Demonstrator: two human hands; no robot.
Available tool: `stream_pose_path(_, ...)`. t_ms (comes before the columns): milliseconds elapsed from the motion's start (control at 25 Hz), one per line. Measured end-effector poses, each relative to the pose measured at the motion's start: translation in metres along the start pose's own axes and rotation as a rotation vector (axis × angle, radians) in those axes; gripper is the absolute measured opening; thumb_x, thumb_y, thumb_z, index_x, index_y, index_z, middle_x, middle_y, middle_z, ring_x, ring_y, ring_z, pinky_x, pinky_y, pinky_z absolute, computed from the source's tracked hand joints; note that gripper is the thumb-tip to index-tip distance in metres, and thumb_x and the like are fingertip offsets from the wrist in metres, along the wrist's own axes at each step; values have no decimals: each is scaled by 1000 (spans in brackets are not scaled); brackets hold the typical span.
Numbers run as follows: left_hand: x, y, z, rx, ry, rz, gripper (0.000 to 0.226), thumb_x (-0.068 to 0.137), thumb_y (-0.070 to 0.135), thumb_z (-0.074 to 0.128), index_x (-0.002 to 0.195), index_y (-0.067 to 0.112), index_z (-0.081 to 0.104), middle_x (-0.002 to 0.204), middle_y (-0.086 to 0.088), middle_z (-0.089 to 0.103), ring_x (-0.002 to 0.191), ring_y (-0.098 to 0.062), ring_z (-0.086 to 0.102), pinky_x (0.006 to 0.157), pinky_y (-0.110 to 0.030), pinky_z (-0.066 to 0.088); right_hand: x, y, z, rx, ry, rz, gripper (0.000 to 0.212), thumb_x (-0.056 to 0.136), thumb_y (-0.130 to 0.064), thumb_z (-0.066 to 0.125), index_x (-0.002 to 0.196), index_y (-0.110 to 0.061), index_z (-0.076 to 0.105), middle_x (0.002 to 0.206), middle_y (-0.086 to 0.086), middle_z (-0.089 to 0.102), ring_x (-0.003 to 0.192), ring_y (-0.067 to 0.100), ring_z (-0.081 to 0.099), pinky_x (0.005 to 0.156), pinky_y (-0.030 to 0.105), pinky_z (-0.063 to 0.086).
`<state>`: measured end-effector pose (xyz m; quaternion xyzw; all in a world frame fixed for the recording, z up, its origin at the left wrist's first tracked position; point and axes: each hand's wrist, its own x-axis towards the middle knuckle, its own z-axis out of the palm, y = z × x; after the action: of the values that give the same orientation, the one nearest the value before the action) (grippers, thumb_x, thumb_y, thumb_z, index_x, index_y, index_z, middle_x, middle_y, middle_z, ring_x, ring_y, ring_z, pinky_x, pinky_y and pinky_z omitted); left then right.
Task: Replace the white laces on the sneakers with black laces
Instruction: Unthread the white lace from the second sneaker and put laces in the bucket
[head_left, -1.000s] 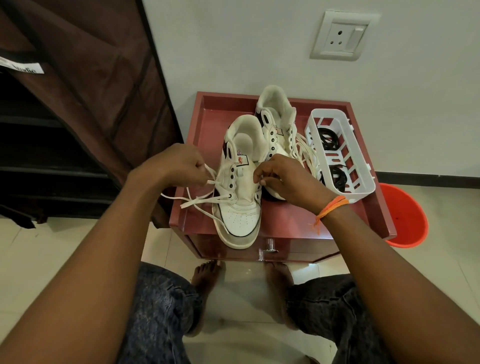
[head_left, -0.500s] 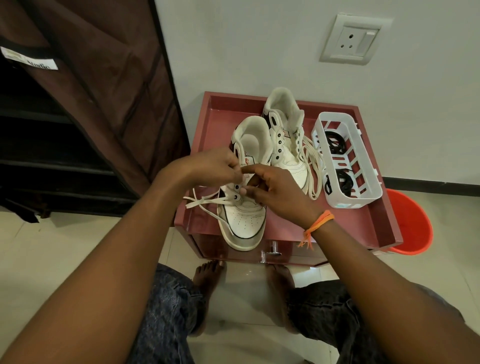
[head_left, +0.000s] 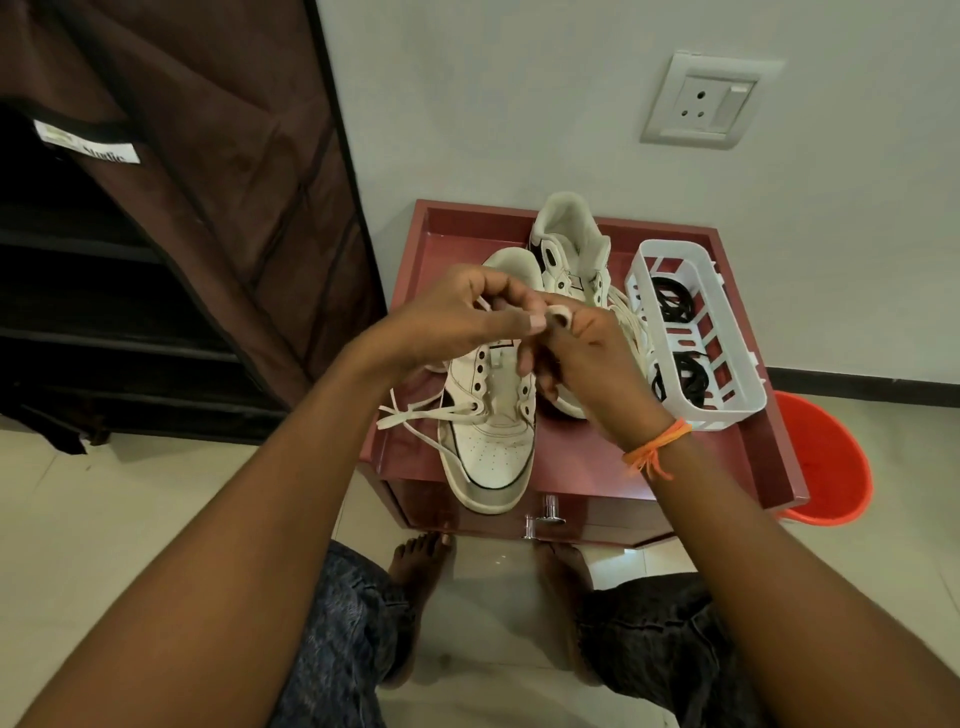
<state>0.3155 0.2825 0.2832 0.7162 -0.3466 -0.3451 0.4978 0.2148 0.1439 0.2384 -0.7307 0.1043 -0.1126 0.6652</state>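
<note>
Unlacing the near sneaker (head_left: 488, 415)
I see my left hand (head_left: 447, 322) and right hand (head_left: 587, 348) both pinching its white lace (head_left: 431, 413) above the tongue; 2 black laces (head_left: 675, 338) wait in the basket (head_left: 737, 410).

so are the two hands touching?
Touching. The head view shows the left hand's fingertips meeting the right hand's fingers above the near sneaker, no gap between them.
</note>
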Motion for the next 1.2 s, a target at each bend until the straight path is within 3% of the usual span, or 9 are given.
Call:
stream_pose_path(120, 4, -19, -12, 195, 13, -83, 44, 80, 28, 80, 119, 21, 60, 97, 12, 56, 74, 3, 53, 63, -10, 44, 5, -9, -32, 328, 175, 74, 28, 105, -25, 39, 97, -7, 60, 69, 6, 66, 51, 14, 52, 47, 25, 43)
stream_pose_path(200, 7, -32, -18, 279, -80, -134, 47, 79, 29, 82, 120, 24, 59, 94, 5, 64, 75, -1, 56, 65, -15, 45, 8, -17, -54, 497, 310, 31, 29, 105, -28, 37, 88, -11, 54, 85, 10, 71, 59, 16, 59, 53, 26, 48)
stream_pose_path(400, 11, -47, -26, 535, 108, -165, 22, 78, 31, 82, 90, 18, 68, 78, 5, 68, 77, -16, 66, 72, -30, 52, 7, -6, -81, 134, 797, 17, 29, 101, -22, 43, 81, -14, 62, 93, 10, 73, 59, 18, 61, 62, 35, 52)
stream_pose_path(480, 7, -50, -27, 680, -21, -336, 35, 74, 41, 84, 84, 11, 70, 85, -3, 72, 81, -23, 68, 67, -31, 51, 4, 1, -70, -36, 665, 91, 25, 97, -20, 48, 83, -10, 65, 84, 10, 71, 58, 17, 61, 60, 35, 50)
stream_pose_path(600, 2, -58, -13, 802, -313, -582, 41, 74, 48, 82, 68, 12, 63, 66, -1, 67, 63, -18, 63, 60, -29, 51, 5, 7, -42, -312, 340, 26, 18, 94, -20, 60, 85, -9, 70, 82, 6, 72, 61, 14, 65, 59, 33, 52)
stream_pose_path(760, 11, -61, -12, 879, -280, -440, 29, 81, 32, 79, 68, 12, 63, 68, -1, 61, 63, -16, 56, 58, -26, 44, -2, 14, -12, -658, 46, -200, 9, 84, -26, 72, 84, -17, 73, 80, -3, 68, 72, 14, 63, 70, 35, 51)
stream_pose_path(880, 11, -58, -22, 742, -335, -434, 32, 77, 32, 82, 79, 4, 68, 73, -1, 63, 66, -15, 55, 62, -29, 44, -14, 22, 9, -1022, -283, -215, 33, 77, -43, 73, 101, -21, 72, 94, 1, 60, 91, 21, 56, 81, 39, 47)
stream_pose_path(1000, 10, -60, -27, 644, -365, -399, 19, 84, 26, 77, 90, 8, 75, 80, -2, 68, 75, -23, 59, 70, -37, 50, -21, 36, 28, -1309, -284, -212, 51, 66, -61, 72, 104, -26, 68, 100, -4, 58, 100, 23, 50, 88, 41, 37)
stream_pose_path(1200, 9, -63, -32, 615, -321, -435, 14, 87, 16, 72, 91, 2, 73, 75, -2, 65, 72, -19, 55, 69, -33, 46, -20, 50, 37, -1311, -102, -365, 19, 66, -27, 83, 76, -20, 68, 79, -1, 59, 77, 27, 56, 77, 39, 39)
